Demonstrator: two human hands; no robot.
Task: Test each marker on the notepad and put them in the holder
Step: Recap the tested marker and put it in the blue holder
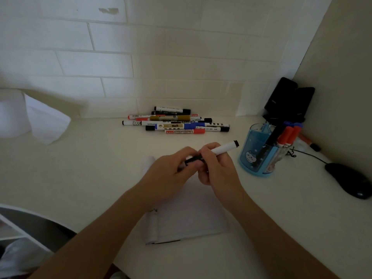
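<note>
A white marker with black ends is held level above the notepad. My right hand grips its barrel. My left hand pinches the black cap end; whether the cap is on or off is hidden by my fingers. The lined notepad lies on the white desk under both hands. A pile of several markers lies by the back wall. The blue holder with a cat picture stands to the right and holds several markers with red, blue and black caps.
A black computer mouse with its cable lies at the far right. Black boxes lean in the back right corner. White tissue paper sits at the left. A side wall closes off the right.
</note>
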